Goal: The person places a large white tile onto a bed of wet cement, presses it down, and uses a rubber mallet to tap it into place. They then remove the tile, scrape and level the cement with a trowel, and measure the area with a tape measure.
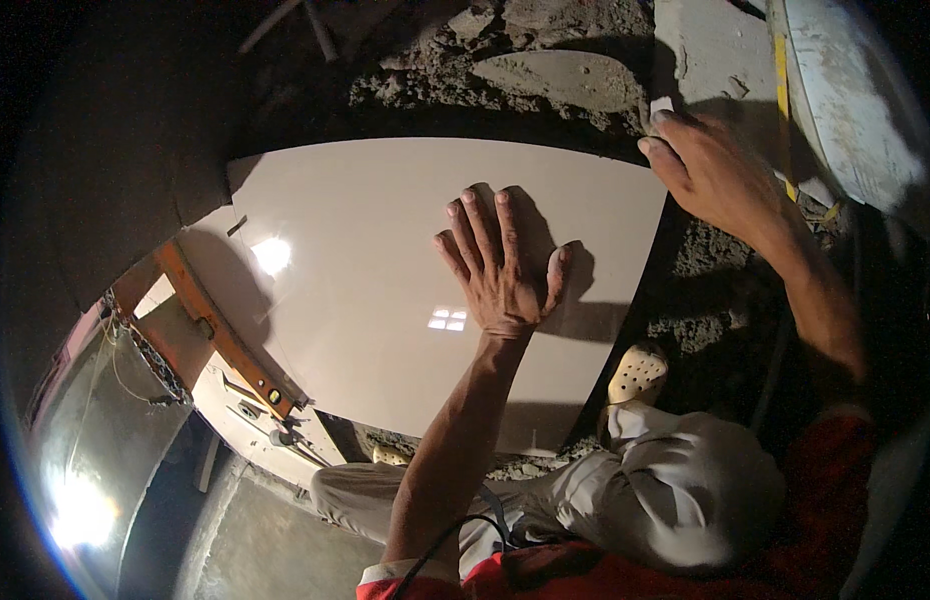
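Note:
A large glossy cream floor tile (355, 230) lies in front of me, with its right edge over rough mortar. My left hand (507, 265) rests on the tile right of its middle, palm down with the fingers spread. Beyond the tile's far right corner, my right hand (720, 175) is closed, thumb and forefinger together. A small whitish piece (662, 104) shows at those fingertips; its exact kind cannot be made out.
An orange spirit level (220, 325) and several tools lie on the tile surface to the left. Rough mortar (705, 260) borders the tile on the right and far sides. A pale slab (725, 75) and a yellow strip (782, 100) are at far right. My shoe (638, 375) stands by the near right edge.

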Demonstrator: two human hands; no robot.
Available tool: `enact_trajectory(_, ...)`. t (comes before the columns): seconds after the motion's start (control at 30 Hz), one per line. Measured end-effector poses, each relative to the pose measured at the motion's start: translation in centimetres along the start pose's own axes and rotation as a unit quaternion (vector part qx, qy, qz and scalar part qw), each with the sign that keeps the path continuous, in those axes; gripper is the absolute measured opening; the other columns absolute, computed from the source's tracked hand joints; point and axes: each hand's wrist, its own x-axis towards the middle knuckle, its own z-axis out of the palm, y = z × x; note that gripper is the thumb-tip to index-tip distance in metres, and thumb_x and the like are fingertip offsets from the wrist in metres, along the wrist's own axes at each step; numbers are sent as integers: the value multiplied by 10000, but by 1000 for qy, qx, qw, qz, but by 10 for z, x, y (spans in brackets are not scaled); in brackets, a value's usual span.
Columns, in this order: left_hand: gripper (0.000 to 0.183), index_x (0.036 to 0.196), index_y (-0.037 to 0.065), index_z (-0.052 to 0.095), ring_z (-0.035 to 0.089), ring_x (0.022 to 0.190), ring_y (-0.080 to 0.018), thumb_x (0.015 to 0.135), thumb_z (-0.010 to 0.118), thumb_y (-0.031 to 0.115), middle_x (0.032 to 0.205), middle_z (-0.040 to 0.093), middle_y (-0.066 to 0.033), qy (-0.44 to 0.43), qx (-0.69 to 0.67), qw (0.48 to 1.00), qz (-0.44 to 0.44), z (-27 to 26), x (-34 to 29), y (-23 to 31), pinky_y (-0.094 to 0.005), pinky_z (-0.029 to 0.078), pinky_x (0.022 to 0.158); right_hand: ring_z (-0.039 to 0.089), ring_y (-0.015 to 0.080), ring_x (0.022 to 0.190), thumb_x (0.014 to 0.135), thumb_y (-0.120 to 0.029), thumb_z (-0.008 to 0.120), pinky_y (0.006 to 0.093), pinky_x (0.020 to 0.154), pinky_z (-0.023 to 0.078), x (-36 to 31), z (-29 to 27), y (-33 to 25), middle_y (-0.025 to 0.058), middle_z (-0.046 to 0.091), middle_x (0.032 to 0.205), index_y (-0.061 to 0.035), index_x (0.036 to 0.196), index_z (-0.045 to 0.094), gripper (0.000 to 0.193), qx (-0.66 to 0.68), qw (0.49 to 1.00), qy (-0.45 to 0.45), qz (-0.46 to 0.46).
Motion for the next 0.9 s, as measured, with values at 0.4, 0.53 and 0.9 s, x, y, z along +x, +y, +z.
enact_trajectory(0.4,940,1654,118,221,69,1574,-465,923,546,612,1698,117,-264,-5,-19,1000,-5,-6,1,3,-677,5,1225,662,276,721,1074,-408,538,410,684,538,54,10,5,149,670,875,-1,1214,668,449,-37,997,-7,-69)
enact_trajectory(0.53,944,1653,93,182,48,1572,-479,941,538,599,1691,105,-287,-20,-5,1000,1,-9,1,3,-679,21,1226,517,104,552,1079,-457,522,331,480,470,78,9,3,46,485,729,-12,1204,657,482,100,979,-122,132)
enact_trajectory(0.9,976,1659,82,106,-14,1566,-500,935,500,605,1701,38,-279,-39,-22,999,20,-9,2,-2,-680,-24,1228,699,326,1095,1069,-392,560,422,925,541,-43,-1,21,181,711,1231,-37,1307,655,438,-258,957,85,98)
